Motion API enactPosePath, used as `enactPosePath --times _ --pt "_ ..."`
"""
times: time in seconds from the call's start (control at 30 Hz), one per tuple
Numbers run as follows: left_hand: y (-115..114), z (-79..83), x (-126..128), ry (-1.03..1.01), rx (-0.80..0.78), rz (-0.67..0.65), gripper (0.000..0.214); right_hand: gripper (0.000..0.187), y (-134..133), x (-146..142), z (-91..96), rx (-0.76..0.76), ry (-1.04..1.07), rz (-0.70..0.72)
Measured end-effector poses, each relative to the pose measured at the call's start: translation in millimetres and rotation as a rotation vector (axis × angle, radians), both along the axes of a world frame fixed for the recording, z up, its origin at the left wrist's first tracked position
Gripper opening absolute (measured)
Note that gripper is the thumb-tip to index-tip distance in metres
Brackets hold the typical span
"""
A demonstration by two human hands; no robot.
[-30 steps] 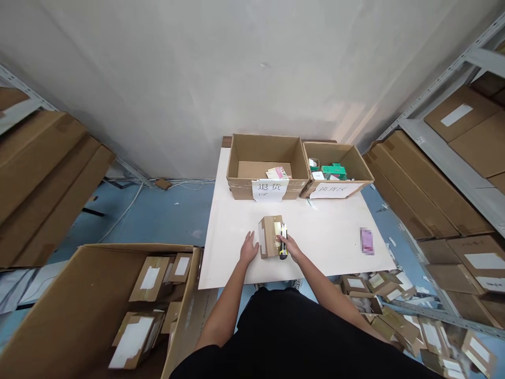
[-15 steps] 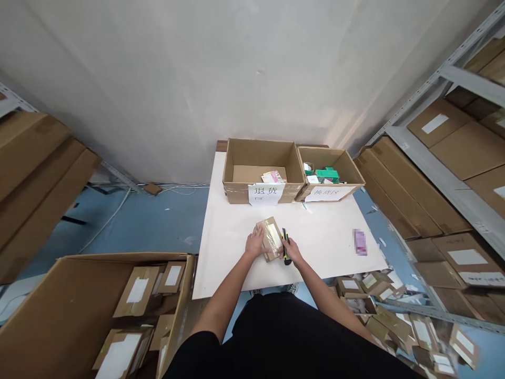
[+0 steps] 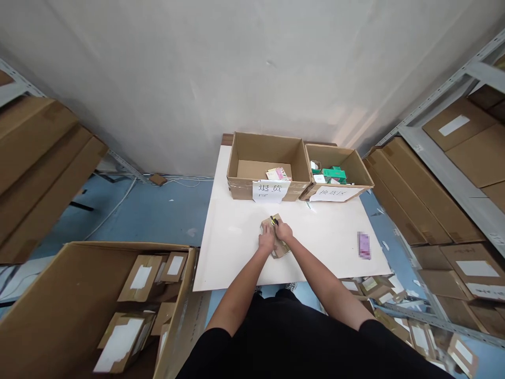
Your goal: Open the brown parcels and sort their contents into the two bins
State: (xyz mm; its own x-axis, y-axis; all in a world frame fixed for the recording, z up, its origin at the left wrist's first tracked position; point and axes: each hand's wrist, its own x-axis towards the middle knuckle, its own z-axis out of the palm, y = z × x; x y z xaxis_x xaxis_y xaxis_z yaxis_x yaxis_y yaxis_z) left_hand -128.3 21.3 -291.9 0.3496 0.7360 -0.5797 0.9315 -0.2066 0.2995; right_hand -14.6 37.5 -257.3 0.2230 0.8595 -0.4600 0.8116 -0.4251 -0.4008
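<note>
Hands atop the parcel point(image 3: 281, 249): left hand point(image 3: 267, 241) around its edge, right hand point(image 3: 283, 231), earlier alongside, around the knife point(image 3: 274, 222).

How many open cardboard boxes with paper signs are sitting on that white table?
2. The larger box stands at the table's far edge, nearly empty; the smaller box stands directly to its right and holds green packets. None seems hidden.

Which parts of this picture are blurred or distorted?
Head view: wide-angle distortion tilts the shelves at the right edge; a purple item on the table is pixelated; the left hand, the right hand gripping a knife and the small box look sharp but tiny.
</note>
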Motion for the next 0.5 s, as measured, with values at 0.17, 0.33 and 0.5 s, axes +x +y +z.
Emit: enactPosePath --times 0.17,0.33,0.5 --pt "1 -0.6 5 -0.009 -0.021 0.032 0.131 0.040 13 -3 -1.9 -0.062 -0.051 0.047" --pt "-1 -3.0 -3 -0.044 -0.007 0.020 0.125 0.055 7 -3 2.1 -0.126 -0.098 0.100" --pt "-4 -3.6 -9 -0.058 0.015 0.035 0.120 0.033 -42 21 -3.2 -0.153 -0.043 0.066"
